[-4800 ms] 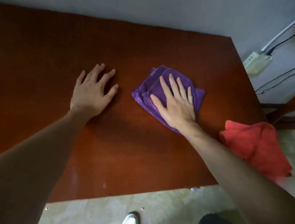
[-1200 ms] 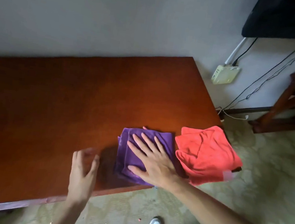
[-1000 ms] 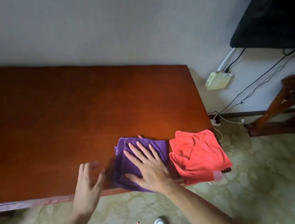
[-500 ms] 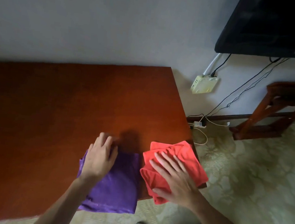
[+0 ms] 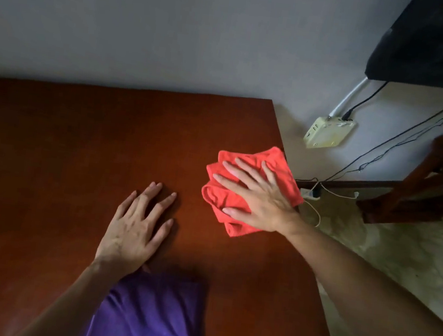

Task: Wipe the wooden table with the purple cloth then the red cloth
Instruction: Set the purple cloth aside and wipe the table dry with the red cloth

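- Half a second on, the red cloth point(image 5: 251, 188) sits farther up the wooden table point(image 5: 48, 160), away from the near edge where it lay, with the right hand point(image 5: 257, 197) still on top of it.
- Right hand lies flat, fingers spread wide, palm pressing the bunched red cloth onto the table's right side; one corner of the cloth reaches just past the right edge.
- Left hand point(image 5: 134, 229) has come off the purple cloth point(image 5: 149, 315) and rests flat on bare wood, fingers spread, gripping nothing.
- Purple cloth lies folded at the near edge, partly under the left forearm, well apart from the red one.
- Beyond the table's right edge, a cream power strip point(image 5: 329, 132) hangs on the wall with cables trailing down, below a dark screen point(image 5: 437, 40); a wooden chair point(image 5: 430, 188) stands on the floor at far right.
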